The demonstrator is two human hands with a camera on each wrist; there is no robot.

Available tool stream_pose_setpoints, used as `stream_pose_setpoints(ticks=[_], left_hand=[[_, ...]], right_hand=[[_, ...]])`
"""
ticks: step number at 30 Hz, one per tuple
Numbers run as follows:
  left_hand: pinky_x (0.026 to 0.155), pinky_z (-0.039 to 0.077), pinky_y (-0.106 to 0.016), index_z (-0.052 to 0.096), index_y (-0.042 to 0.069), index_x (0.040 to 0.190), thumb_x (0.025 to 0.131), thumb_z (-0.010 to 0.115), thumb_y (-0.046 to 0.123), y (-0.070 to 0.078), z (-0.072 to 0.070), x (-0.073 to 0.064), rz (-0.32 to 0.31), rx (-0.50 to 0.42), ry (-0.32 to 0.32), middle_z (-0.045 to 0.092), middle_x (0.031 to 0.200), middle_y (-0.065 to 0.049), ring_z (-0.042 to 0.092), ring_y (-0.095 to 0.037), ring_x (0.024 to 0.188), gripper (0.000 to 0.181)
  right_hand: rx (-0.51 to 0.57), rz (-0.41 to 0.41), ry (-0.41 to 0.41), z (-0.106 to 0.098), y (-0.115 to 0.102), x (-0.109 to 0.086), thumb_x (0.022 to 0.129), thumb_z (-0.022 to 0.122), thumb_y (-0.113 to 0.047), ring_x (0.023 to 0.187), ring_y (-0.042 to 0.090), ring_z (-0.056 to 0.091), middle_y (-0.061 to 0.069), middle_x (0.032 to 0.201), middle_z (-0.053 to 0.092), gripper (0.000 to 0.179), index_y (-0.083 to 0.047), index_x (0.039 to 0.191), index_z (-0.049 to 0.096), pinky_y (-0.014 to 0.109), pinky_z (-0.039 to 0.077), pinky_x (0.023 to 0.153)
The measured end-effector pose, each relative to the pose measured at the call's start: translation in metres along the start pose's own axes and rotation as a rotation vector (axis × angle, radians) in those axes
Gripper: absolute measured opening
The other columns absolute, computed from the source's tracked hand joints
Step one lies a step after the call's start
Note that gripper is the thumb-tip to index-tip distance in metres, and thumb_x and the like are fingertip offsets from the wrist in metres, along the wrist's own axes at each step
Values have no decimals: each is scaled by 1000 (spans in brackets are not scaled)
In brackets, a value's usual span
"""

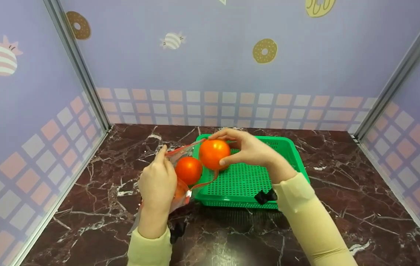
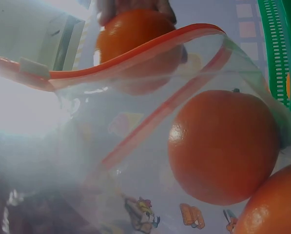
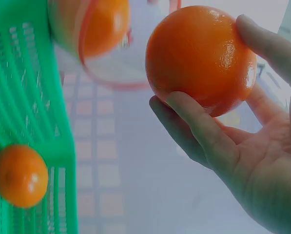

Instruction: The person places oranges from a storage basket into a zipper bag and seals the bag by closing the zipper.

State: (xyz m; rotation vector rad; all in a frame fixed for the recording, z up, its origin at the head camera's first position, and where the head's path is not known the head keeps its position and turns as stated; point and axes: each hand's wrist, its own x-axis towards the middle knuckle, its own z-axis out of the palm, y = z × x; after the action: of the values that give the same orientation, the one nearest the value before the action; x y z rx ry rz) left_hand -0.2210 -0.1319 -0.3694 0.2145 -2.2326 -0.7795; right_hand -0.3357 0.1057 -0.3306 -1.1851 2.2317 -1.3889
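Note:
In the head view my left hand (image 1: 157, 181) holds a clear zip bag (image 1: 180, 205) with a red-orange zip edge, its mouth spread apart. An orange (image 1: 188, 170) sits inside it, and the left wrist view shows another orange (image 2: 272, 204) lower in the bag. My right hand (image 1: 250, 149) grips a third orange (image 1: 214, 152) between thumb and fingers, right at the bag's mouth. Seen from the right wrist, the fingers (image 3: 199, 122) wrap around one side of that fruit. The left fingers' hold on the film is partly hidden behind the back of the hand.
A green perforated basket (image 1: 287, 142) stands under and behind my right hand. One orange (image 3: 20, 175) lies in it, mostly hidden in the head view. The bag's white slider (image 1: 188, 193) hangs at its near edge. Patterned walls (image 1: 228, 74) enclose the dark marbled table (image 1: 95, 199).

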Motion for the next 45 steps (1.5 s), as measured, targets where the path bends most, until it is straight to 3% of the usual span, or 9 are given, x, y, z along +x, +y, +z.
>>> stream_pose_setpoints(ticks=[7,13,22,30,32,35,39,42,45], left_hand=[[49,46,-53,70,3,130,100,50,6,0,0,0,-17,7,-17,75,87,-27,67,-44,61,36],[45,40,-44,69,1,130,100,50,5,0,-1,0,-11,0,-29,73,78,-26,59,-36,50,36],[45,44,-47,70,1,129,101,50,6,-1,-2,0,-15,-9,-18,74,79,-27,62,-37,51,35],[45,44,-47,70,2,129,99,51,5,-1,-4,0,-28,-4,-21,74,80,-26,62,-38,52,36],[44,38,-42,70,2,130,100,51,5,0,-4,-1,-31,-5,-25,72,74,-24,54,-33,47,36],[45,31,-36,70,3,130,99,50,5,1,-5,0,-35,-6,-25,68,67,-22,43,-25,45,36],[45,27,-32,70,3,130,99,51,5,2,-4,0,-40,-9,-21,61,59,-20,34,-19,45,36],[45,26,-31,70,3,131,100,50,5,1,-4,0,-51,-5,-25,54,53,-16,28,-16,45,37],[45,26,-30,70,4,132,101,50,6,1,-4,0,-62,9,-31,52,52,-13,27,-14,45,37]], right_hand=[[-16,-62,-45,33,-12,9,86,83,-12,122,28,64,5,143,58,60,-20,140,60,47,56,99],[-57,-92,-76,52,-16,15,87,82,-10,125,29,63,4,150,54,62,-19,143,58,43,55,102],[-57,-59,7,70,-19,19,85,84,-10,137,29,56,4,152,52,70,-16,147,52,41,58,98],[-191,-13,41,65,-19,11,89,81,-14,117,25,65,7,130,69,41,-11,128,67,44,60,89],[-212,54,129,62,-18,9,93,77,-16,105,25,67,9,120,71,32,-8,123,67,41,58,83],[-274,262,223,59,-16,8,99,70,-26,87,19,66,6,104,71,27,-8,116,61,34,54,75],[-417,526,63,56,-10,9,101,64,-42,68,14,61,6,88,75,32,-10,102,69,29,49,65],[-426,572,-89,56,-2,12,102,62,-40,60,17,65,11,83,78,37,-10,88,79,28,52,59],[-374,570,-123,58,4,15,101,67,-31,62,19,70,13,85,79,31,-6,86,79,28,56,58]])
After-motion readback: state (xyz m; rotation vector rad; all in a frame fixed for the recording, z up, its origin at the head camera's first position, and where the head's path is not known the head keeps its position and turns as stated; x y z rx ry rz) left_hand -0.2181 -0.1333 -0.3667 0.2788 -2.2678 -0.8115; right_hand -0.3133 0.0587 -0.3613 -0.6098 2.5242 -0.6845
